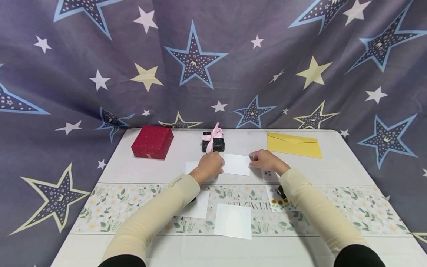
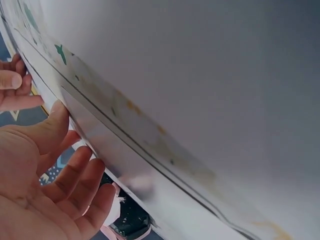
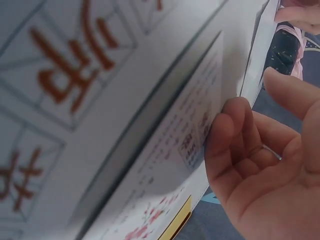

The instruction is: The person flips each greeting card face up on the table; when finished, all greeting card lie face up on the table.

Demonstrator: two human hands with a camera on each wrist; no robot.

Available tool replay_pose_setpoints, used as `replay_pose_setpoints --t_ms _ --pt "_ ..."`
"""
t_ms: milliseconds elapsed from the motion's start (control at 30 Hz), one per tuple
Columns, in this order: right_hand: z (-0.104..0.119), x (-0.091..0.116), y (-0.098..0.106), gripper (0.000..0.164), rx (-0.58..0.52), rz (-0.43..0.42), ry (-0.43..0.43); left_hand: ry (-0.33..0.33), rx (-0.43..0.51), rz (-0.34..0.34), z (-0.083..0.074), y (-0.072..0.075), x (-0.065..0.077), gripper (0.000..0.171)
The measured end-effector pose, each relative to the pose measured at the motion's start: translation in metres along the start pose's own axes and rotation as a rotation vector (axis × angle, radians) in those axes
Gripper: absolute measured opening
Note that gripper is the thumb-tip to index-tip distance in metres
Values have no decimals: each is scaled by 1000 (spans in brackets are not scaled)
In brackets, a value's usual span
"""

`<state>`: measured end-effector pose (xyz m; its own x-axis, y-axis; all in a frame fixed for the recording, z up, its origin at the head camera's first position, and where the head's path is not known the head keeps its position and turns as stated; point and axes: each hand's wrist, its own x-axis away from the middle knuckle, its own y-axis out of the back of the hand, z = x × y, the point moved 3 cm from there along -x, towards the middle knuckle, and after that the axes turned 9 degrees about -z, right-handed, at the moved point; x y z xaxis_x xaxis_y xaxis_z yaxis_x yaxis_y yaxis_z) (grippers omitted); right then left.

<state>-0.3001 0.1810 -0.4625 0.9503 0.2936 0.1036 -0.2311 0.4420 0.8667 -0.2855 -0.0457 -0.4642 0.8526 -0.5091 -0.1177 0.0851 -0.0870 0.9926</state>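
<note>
A white rectangular card (image 1: 236,164) lies flat toward the back of the table, between the two hands. My left hand (image 1: 210,165) is at its left edge. In the left wrist view, the thumb and loosely bent fingers of that hand (image 2: 70,175) stand apart near a card edge. My right hand (image 1: 267,160) is at the card's right edge, and in the right wrist view its thumb (image 3: 287,90) is apart from the half-curled fingers. Another white card (image 1: 191,167) is partly hidden by the left hand. A printed card (image 1: 268,176) shows below the right hand.
Behind the hands sit a red box (image 1: 152,142), a black box with pink ribbon (image 1: 213,142) and a yellow envelope (image 1: 294,145). Nearer are a pale square card (image 1: 232,221), a white card (image 1: 198,206) and a sunflower card (image 1: 276,204), the last two partly under the arms.
</note>
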Motion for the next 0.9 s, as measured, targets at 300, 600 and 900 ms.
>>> replay_pose_setpoints --t_ms 300,600,900 --pt "-1 2 3 42 -97 -69 -76 1 -21 8 0 -2 -2 27" --pt "3 4 5 26 -138 -175 -62 37 40 3 1 -3 0 37" --pt "13 14 15 14 -173 -210 41 106 174 -74 8 2 3 19"
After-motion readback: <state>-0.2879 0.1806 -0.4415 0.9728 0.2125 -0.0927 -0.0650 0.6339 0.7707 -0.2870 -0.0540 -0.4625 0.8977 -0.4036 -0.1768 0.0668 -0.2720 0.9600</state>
